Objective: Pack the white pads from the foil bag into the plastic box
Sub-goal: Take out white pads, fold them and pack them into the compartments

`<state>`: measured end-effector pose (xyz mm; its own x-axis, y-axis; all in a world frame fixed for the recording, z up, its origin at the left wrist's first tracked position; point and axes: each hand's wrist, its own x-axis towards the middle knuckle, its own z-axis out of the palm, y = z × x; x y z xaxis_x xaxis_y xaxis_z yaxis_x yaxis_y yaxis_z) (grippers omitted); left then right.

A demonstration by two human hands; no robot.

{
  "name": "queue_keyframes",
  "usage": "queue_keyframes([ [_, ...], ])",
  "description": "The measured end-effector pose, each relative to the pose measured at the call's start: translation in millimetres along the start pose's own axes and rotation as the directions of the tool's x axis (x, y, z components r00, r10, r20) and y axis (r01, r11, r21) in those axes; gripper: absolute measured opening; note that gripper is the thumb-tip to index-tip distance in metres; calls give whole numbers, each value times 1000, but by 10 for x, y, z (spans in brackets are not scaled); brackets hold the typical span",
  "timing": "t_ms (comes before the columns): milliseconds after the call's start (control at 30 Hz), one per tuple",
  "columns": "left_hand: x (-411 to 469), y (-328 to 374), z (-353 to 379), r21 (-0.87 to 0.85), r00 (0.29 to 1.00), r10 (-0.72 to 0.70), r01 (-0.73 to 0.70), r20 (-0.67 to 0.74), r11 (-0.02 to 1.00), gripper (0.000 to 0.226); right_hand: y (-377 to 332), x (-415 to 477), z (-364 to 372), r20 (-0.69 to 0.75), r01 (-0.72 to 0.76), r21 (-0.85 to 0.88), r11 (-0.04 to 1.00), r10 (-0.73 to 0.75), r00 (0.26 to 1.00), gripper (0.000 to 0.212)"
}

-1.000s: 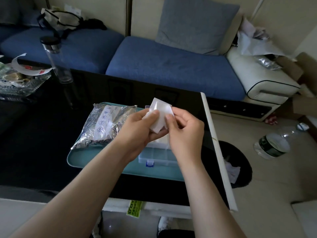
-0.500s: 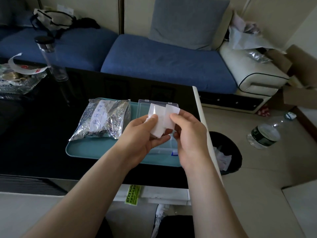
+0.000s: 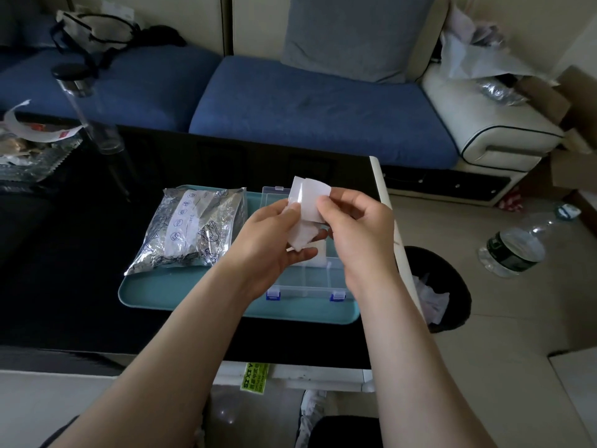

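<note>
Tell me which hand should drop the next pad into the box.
Right, probably. The right hand pinches the upper white pad over the open plastic box, while the left hand grips the lower pad.

- My left hand [image 3: 274, 244]: above the plastic box [image 3: 307, 279], thumb and fingers pinching white pads [image 3: 310, 202].
- My right hand [image 3: 358, 227]: also above the box, fingers curled, pinching the upper pad's edge.
</note>
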<state>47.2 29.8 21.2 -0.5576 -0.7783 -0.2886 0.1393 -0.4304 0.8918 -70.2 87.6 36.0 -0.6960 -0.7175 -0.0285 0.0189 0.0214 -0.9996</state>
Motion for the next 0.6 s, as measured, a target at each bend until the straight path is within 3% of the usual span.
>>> queue_keyframes([
  [233, 55, 110, -79, 91, 998, 54, -57, 34, 994, 32, 53, 49, 100, 27, 130, -133, 983, -127, 991, 24],
  [433, 85, 128, -187, 236, 997, 80, -81, 14, 968, 31, 63, 70, 140, 34, 144, -98, 985, -141, 989, 40],
  [600, 79, 146, -288, 299, 996, 84, -72, -27, 952, 31, 44, 88, 175, 15, 63, 38, 997, -64, 998, 38],
])
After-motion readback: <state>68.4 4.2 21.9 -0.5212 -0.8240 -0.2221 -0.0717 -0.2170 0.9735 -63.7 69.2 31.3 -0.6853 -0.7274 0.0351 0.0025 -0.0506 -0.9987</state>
